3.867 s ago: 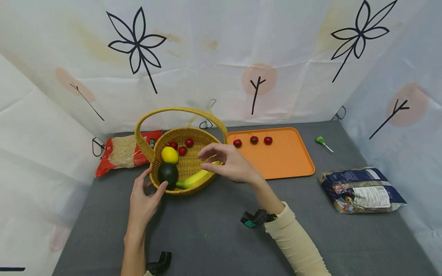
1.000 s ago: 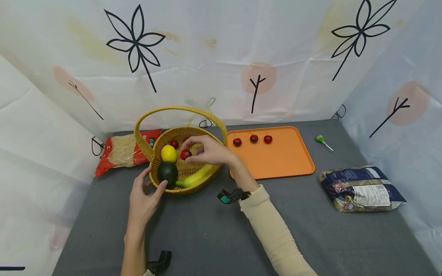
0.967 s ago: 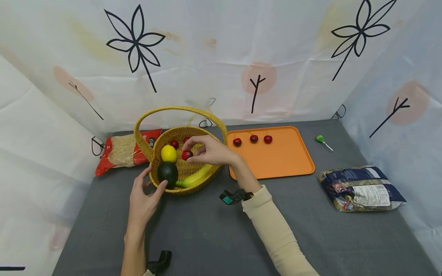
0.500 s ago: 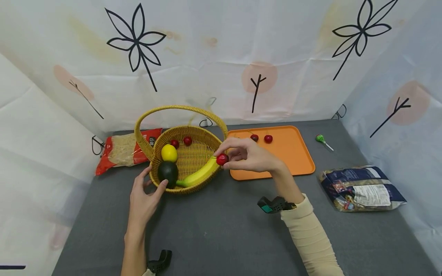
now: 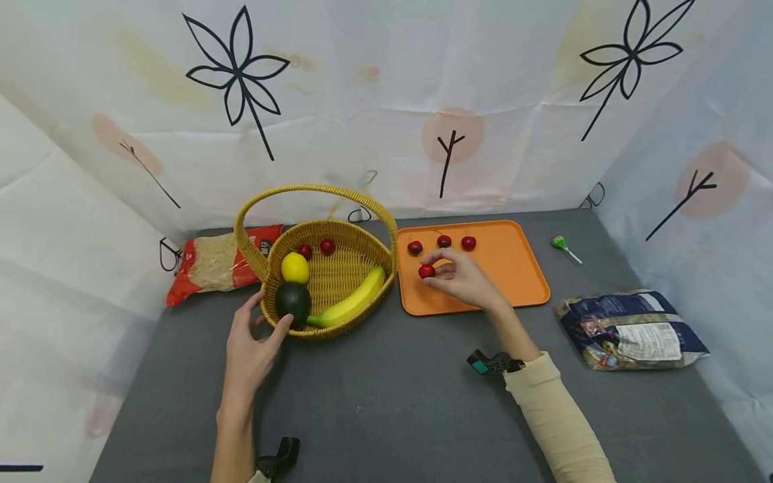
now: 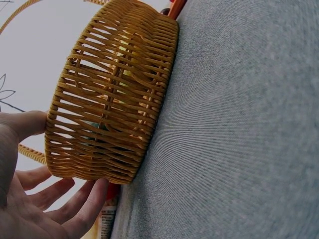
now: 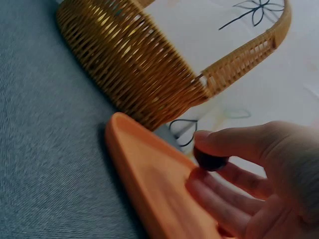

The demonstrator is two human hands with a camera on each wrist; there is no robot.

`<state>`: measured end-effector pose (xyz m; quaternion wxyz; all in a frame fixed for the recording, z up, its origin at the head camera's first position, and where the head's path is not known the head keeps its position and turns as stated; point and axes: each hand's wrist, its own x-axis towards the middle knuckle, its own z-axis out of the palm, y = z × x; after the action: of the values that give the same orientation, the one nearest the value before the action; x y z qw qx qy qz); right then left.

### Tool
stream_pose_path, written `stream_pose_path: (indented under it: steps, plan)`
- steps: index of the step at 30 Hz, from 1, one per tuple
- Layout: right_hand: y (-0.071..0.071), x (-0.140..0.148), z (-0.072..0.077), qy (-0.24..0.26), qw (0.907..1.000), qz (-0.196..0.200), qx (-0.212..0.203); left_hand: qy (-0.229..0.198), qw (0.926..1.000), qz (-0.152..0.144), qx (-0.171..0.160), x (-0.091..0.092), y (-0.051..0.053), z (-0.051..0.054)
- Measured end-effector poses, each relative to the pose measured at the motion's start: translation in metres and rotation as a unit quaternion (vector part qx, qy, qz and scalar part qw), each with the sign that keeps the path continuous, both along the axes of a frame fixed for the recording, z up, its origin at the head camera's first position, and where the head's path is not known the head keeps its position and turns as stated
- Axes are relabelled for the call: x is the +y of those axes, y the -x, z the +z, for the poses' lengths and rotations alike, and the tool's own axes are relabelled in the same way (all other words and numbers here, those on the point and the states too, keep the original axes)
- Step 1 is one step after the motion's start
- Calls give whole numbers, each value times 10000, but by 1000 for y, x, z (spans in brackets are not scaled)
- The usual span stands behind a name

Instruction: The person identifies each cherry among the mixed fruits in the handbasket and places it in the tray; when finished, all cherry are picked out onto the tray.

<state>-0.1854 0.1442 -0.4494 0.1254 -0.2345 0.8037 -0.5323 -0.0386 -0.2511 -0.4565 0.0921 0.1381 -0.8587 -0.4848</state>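
My right hand (image 5: 461, 278) pinches a cherry (image 5: 426, 271) between thumb and fingers, above the left part of an orange tray (image 5: 501, 282). In the right wrist view the cherry (image 7: 209, 160) looks dark. Three other cherries lie in a row toward the tray's back, including a middle cherry (image 5: 443, 241). My left hand (image 5: 253, 345) grips the near left side of a yellow wicker basket (image 5: 338, 268), its thumb at the rim and fingers against the outside. Inside the basket are a banana (image 5: 350, 302), a lemon (image 5: 295, 268), a dark green round fruit (image 5: 292, 303) and two cherries (image 5: 327, 246).
Behind the basket's left side lies a red and clear packet (image 5: 211, 265). On the right are a green lollipop (image 5: 560, 243) and a dark blue bag (image 5: 634, 332). White patterned cloth (image 5: 362, 121) walls the grey table (image 5: 386, 416) at back and sides.
My right hand reached into the basket, took one cherry and carried it right, over the orange tray. One fewer cherry lies in the basket. My left hand stays at the basket.
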Motion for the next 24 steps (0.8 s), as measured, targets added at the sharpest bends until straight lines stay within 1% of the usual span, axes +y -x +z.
stream_pose_path:
  steps: [2,4,9,16,24]
  plan:
    - [4,-3,-10,-336,9992,-110,166,-18,10000,-6,2,0,0,0]
    - [7,-6,-16,-607,9977,-63,297,-24,10000,-9,-5,0,0,0]
    - [10,-11,-24,-964,9943,55,448,-38,10000,-24,-44,0,-1,0]
    - [10,-14,-26,-1121,9927,73,442,-41,10000,-12,-26,0,-1,0]
    - [8,-11,-21,-1138,9931,52,280,-45,10000,-33,-77,-1,-1,1]
